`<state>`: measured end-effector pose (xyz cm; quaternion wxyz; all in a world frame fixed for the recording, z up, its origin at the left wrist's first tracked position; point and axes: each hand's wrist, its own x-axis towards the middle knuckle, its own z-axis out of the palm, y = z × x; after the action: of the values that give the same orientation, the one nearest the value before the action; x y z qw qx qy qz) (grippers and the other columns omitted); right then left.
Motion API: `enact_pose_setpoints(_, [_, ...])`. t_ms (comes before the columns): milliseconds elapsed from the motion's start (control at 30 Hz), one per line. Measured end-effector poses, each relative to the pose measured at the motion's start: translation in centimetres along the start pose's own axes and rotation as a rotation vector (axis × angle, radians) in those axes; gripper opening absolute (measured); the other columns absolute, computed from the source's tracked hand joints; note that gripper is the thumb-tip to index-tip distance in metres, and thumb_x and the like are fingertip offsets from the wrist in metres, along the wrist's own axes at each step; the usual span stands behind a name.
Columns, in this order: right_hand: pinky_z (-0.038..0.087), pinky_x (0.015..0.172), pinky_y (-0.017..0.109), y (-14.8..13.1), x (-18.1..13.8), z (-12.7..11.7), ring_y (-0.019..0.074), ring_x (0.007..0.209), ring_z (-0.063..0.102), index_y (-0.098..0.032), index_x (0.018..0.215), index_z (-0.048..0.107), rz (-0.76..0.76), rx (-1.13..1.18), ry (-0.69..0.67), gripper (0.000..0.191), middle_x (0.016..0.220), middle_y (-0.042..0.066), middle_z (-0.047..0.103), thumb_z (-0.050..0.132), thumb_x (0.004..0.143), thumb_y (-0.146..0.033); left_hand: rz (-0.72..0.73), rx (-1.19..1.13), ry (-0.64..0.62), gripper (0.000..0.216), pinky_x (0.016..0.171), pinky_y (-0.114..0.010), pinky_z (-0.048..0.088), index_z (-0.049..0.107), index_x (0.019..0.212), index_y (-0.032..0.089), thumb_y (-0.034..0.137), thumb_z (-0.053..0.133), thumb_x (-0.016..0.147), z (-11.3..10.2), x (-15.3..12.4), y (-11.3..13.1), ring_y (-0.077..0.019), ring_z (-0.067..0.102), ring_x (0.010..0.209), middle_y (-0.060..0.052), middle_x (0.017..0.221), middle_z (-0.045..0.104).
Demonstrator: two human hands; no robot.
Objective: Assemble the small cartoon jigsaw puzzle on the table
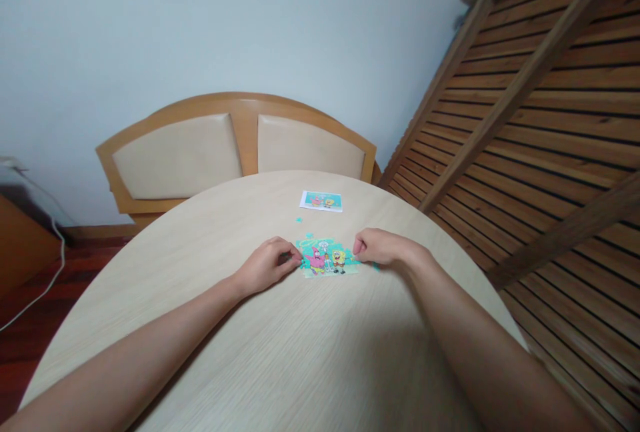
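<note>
A partly joined jigsaw puzzle (327,260) lies flat on the table, with a pink starfish and a yellow sponge character on turquoise. At its left edge is my left hand (267,264), fingers curled and thumb drawn in towards them. Its tips meet beside a bit of turquoise, and whether they hold a piece is hidden. My right hand (379,247) is closed in a pinch at the puzzle's right edge, where a small puzzle piece seems to sit under the fingertips. Loose turquoise pieces lie nearby, one puzzle piece (299,220) above the puzzle's upper left.
Behind the puzzle lies a reference picture card (323,201) with the same characters. The round pale wood table (240,345) reaches a cushioned headboard (180,152) by the wall. A slatted wooden frame (540,105) leans at the right. A white cable (61,252) hangs at the left.
</note>
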<state>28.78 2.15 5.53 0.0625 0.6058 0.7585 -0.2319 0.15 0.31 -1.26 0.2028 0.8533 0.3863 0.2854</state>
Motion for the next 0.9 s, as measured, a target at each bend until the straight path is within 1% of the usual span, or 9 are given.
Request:
enact_pose_setpoints(200, [0.039,0.052,0.020,-0.1,0.1,0.0,0.0119,0.061,0.059,-0.014,0.083,0.075,0.008,-0.015,-0.004,0.018,0.073,0.003,0.071,0.061,0.073,-0.010,-0.084,0.051,0.040,0.013,0.083,-0.032,0.049,0.072,0.087,0.021,0.024,0.060,0.090,0.5,0.0,0.9,-0.0198,0.064,0.088,-0.003,0.088,0.073])
enact_pose_setpoints(333, [0.039,0.054,0.021,-0.3,-0.2,-0.1,0.0138,0.065,0.062,-0.015,0.084,0.075,0.021,-0.043,0.009,0.017,0.077,0.004,0.073,0.062,0.074,-0.011,-0.078,0.066,0.034,0.013,0.083,-0.032,0.049,0.071,0.087,0.020,0.023,0.058,0.089,0.6,-0.1,1.2,-0.0203,0.063,0.088,-0.004,0.088,0.072])
enact_pose_setpoints(433, [0.038,0.057,0.024,-0.8,-0.7,-0.2,0.0169,0.071,0.064,-0.015,0.093,0.074,0.042,-0.084,0.082,0.020,0.085,0.007,0.075,0.066,0.075,-0.016,-0.062,0.085,0.040,0.012,0.082,-0.033,0.048,0.069,0.085,0.019,0.022,0.057,0.089,0.7,-0.1,1.2,-0.0206,0.062,0.087,-0.004,0.086,0.072])
enact_pose_setpoints(500, [0.038,0.059,0.025,-1.4,-1.0,-0.1,0.0184,0.074,0.064,-0.016,0.097,0.073,0.020,-0.111,0.157,0.021,0.090,0.008,0.075,0.066,0.077,-0.020,-0.051,0.101,0.040,0.012,0.082,-0.033,0.048,0.068,0.084,0.019,0.021,0.057,0.088,0.8,0.0,1.2,-0.0206,0.061,0.086,-0.004,0.085,0.071])
enact_pose_setpoints(567, [0.038,0.061,0.026,-2.2,-1.0,0.2,0.0182,0.074,0.063,-0.018,0.098,0.073,-0.086,-0.106,0.229,0.019,0.091,0.008,0.075,0.065,0.081,-0.022,-0.043,0.108,0.038,0.012,0.082,-0.033,0.048,0.068,0.084,0.020,0.021,0.057,0.088,0.9,0.0,1.1,-0.0207,0.061,0.086,-0.004,0.085,0.071])
enact_pose_setpoints(633, [0.040,0.064,0.025,-3.0,-0.8,0.7,0.0176,0.076,0.064,-0.019,0.098,0.074,-0.282,-0.061,0.284,0.018,0.091,0.006,0.075,0.063,0.084,-0.022,-0.043,0.105,0.035,0.012,0.082,-0.033,0.048,0.068,0.085,0.020,0.022,0.057,0.088,1.0,0.0,1.1,-0.0210,0.061,0.088,-0.004,0.086,0.071])
enact_pose_setpoints(767, [0.045,0.085,0.029,-4.3,0.3,2.4,0.0199,0.096,0.064,-0.019,0.104,0.074,-0.683,0.011,0.358,0.018,0.102,0.007,0.073,0.064,0.089,-0.022,-0.068,0.098,0.069,0.013,0.084,-0.034,0.049,0.069,0.089,0.020,0.028,0.058,0.089,0.5,-0.1,0.7,-0.0221,0.062,0.091,-0.004,0.090,0.071])
enact_pose_setpoints(833, [0.045,0.091,0.031,-4.5,0.7,3.3,0.0206,0.100,0.063,-0.020,0.106,0.074,-0.801,0.004,0.399,0.018,0.102,0.007,0.072,0.064,0.090,-0.021,-0.088,0.118,0.112,0.016,0.086,-0.036,0.049,0.069,0.092,0.020,0.028,0.056,0.090,-0.3,0.0,0.3,-0.0225,0.063,0.092,-0.005,0.093,0.072])
enact_pose_setpoints(900, [0.045,0.092,0.033,-4.6,1.0,4.0,0.0206,0.100,0.063,-0.020,0.106,0.074,-0.853,0.004,0.443,0.020,0.102,0.007,0.072,0.064,0.089,-0.018,-0.113,0.144,0.123,0.017,0.087,-0.036,0.049,0.069,0.095,0.020,0.024,0.054,0.088,-1.1,0.0,-0.3,-0.0228,0.064,0.094,-0.006,0.096,0.072])
